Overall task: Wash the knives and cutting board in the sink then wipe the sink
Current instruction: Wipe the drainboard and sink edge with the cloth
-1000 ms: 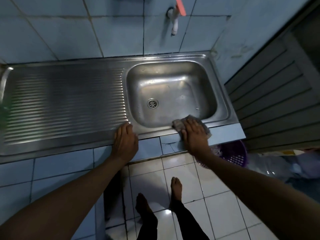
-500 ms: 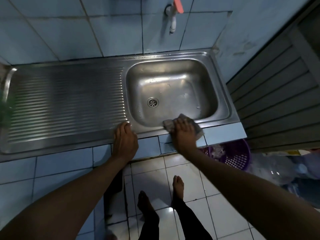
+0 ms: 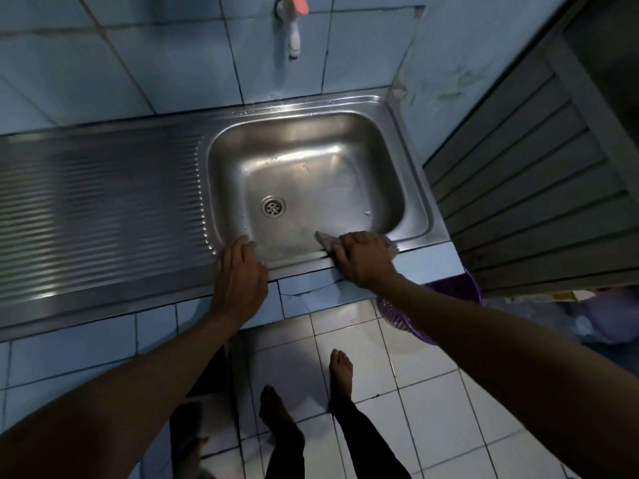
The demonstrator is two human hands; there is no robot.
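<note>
Against the blue tiled wall sits the stainless steel sink unit [image 3: 114, 209], ribbed drainboard on the left, rectangular basin on the right with a round drain strainer [image 3: 273, 206]. White plastic tap with a pink handle [image 3: 293, 25] above the basin. Purple perforated plastic basket [image 3: 449, 305] on the floor below. Left hand [image 3: 240, 274] flat on the front rim, fingers relaxed, gripping nothing. Right hand [image 3: 363, 259] presses a crumpled grey cloth [image 3: 326, 239] on the basin's front edge.
</note>
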